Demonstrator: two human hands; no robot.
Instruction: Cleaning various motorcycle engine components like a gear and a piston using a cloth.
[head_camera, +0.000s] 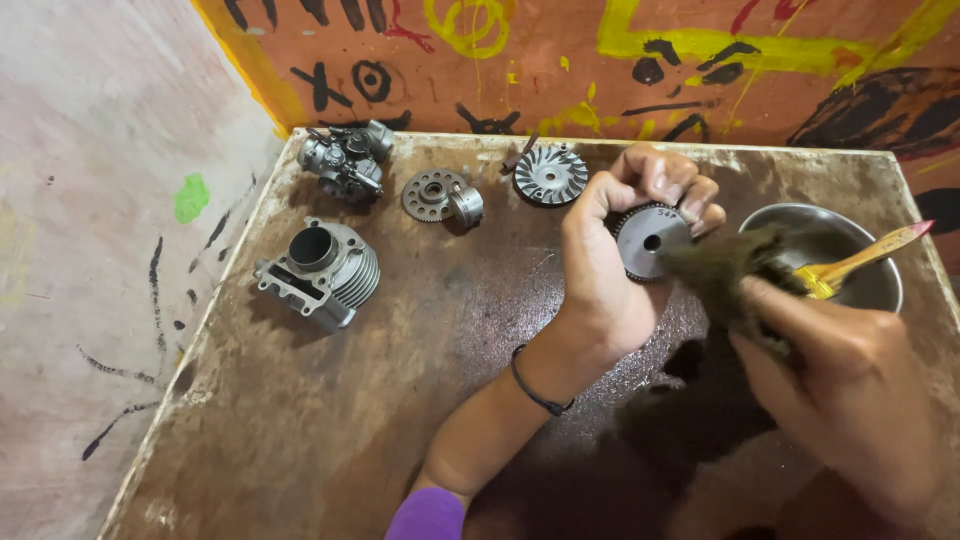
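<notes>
My left hand (615, 255) grips a round toothed metal gear (648, 240) by its rim, holding it above the brown worktable (330, 420). My right hand (850, 385) holds a yellow-handled paintbrush (860, 262), whose dark bristles (715, 265) press against the gear's face. The bristles look blurred. Right behind the brush stands a steel bowl (830, 225).
At the table's far left lie a finned engine cylinder (320, 272), a carburettor (345, 158), a small toothed disc with a metal ring (440, 195) and a finned pulley face (550, 175). A painted wall rises behind the table. A wet dark patch (690, 360) lies below my hands.
</notes>
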